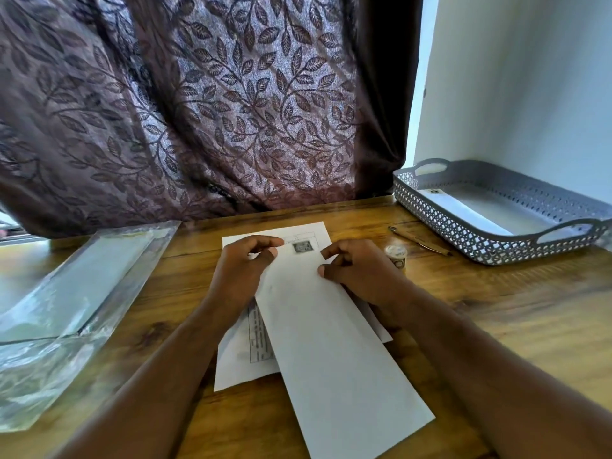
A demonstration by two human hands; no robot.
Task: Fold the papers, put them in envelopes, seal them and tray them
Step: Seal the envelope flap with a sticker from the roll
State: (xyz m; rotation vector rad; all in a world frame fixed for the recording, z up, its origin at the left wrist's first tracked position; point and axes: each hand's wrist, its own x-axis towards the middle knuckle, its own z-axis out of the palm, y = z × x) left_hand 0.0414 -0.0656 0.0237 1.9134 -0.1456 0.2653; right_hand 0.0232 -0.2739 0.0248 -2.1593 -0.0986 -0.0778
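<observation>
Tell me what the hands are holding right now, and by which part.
The long white envelope, by its far end: the left hand pinches its far left corner, the right hand its far right edge.

No legible text. Blurred print lines and a dark square mark on the paper (239,366); smudged label on the small jar (396,256); unreadable sticker (434,191) in the tray (440,223).

One view only: head-worn wide-angle camera, looking forward and down, close over the wooden table (513,293). It faces the leaf-patterned curtain (198,111), with the perforated gray tray (447,226) at frame right.
</observation>
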